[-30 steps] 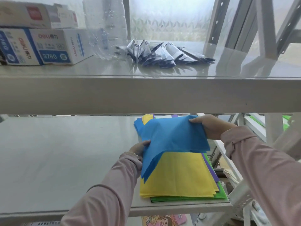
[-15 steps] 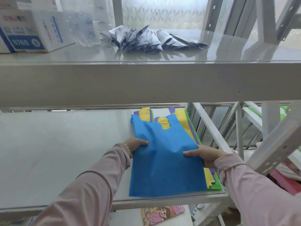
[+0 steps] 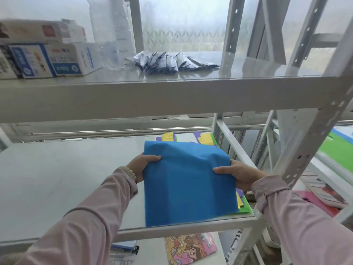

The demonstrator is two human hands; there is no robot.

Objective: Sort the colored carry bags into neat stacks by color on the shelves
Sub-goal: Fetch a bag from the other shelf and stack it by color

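In the head view, the blue bag (image 3: pixel 187 180) was at the right end of the middle shelf (image 3: pixel 57 178), lying over a mixed pile (image 3: pixel 243 206) of yellow, purple and green bags. Their edges showed beyond it at the back and on the right. The left hand (image 3: pixel 141 165) gripped the bag's left edge, thumb on top. The other fingers were under the cloth, so I cannot tell how they lay. The right hand (image 3: pixel 238 175) pinched the right edge in the same way. The far part of the bag was raised and creased, while the near edge seemed to rest close to the shelf's front rim.

The step in hand seemed to be taking this blue bag off the mixed pile. The next move probably called for lifting it without dragging the bags beneath. It could then be laid flat, perhaps on the bare surface to the left, to begin a blue stack.

On the upper shelf (image 3: pixel 133 96) stood some boxes (image 3: pixel 57 60) and a heap of small packets (image 3: pixel 172 62).
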